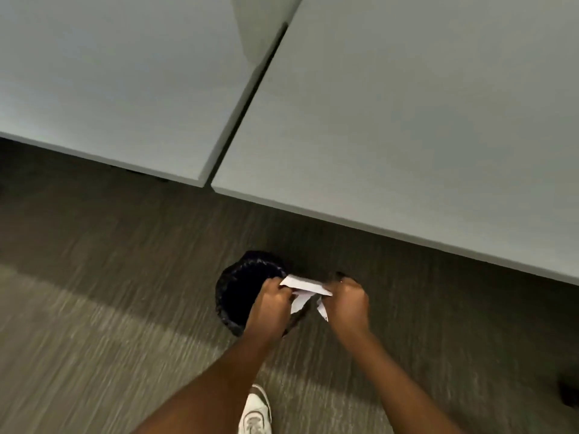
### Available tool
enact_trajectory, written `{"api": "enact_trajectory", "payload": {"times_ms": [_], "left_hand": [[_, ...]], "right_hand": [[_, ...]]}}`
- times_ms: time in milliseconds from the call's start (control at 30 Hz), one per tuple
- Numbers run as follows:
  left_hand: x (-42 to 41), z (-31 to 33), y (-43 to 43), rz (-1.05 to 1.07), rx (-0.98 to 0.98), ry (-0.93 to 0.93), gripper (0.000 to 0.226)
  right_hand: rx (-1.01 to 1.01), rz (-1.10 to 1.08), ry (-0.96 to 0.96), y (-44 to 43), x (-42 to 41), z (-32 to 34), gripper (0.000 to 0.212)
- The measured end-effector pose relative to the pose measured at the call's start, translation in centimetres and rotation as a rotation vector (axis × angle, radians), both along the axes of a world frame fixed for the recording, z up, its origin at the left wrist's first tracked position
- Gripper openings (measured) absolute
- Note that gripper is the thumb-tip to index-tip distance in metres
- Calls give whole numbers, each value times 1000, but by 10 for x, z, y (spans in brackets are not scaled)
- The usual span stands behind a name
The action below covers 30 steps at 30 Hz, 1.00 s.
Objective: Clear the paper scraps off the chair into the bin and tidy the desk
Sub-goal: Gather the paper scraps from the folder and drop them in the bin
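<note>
Paper scraps (305, 288) were pinched between both hands above the black-lined bin (238, 289) on the carpet (94, 308). Left hand (269, 303) and right hand (346, 303) were curled tight on them; further pieces possibly hung beneath, blurred.

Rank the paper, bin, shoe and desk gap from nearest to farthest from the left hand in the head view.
1. Paper: gripped in the left hand.
2. Bin: directly beneath it.
3. Shoe: on the carpet below.
4. Desk gap: far above, between the desktops.
</note>
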<state>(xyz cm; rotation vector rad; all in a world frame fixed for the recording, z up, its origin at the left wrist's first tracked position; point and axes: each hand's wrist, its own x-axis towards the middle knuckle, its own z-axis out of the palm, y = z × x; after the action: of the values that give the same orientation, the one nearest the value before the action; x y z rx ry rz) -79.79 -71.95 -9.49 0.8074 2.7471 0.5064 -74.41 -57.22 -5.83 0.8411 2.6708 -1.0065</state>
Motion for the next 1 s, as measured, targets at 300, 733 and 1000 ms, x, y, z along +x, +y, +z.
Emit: {"api": "enact_trajectory", "payload": {"times_ms": [300, 733, 1000], "left_hand": [[-57, -130, -99, 226, 35, -211, 22], [-78, -217, -87, 55, -445, -403, 56], [-55, -170, -21, -4, -461, -177, 64]], "right_hand": [[-158, 70, -201, -105, -75, -154, 26], [-348, 223, -194, -117, -92, -236, 50], [164, 181, -103, -50, -60, -176, 19]]}}
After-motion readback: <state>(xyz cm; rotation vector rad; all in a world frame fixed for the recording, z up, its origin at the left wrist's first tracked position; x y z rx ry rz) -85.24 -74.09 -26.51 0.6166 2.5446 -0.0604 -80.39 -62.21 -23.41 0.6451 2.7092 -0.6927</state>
